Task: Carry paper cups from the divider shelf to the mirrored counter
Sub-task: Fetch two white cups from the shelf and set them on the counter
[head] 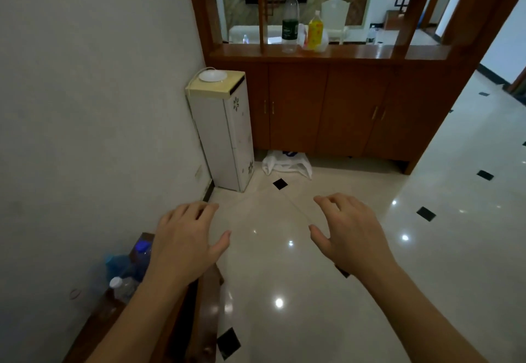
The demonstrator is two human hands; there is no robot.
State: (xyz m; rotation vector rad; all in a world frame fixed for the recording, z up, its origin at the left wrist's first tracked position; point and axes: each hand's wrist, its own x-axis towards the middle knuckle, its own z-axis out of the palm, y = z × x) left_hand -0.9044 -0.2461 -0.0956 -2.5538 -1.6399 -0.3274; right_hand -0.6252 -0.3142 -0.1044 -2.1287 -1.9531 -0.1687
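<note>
The wooden divider shelf (353, 53) stands ahead, with cabinet doors below and lattice above. On its ledge are a tall clear bottle with a green label (289, 23), a yellow bottle (315, 30) and a white plastic bag. I cannot make out any paper cups. My left hand (186, 238) and my right hand (348, 228) are held out low over the floor, palms down, fingers apart, holding nothing. Both are well short of the divider.
A narrow white cabinet (227, 132) with a white dish on top stands against the left wall. A white plastic bag (286, 163) lies on the glossy tiled floor at the divider's foot. A wooden bench with bottles (133, 271) is at lower left. Open floor runs to the right.
</note>
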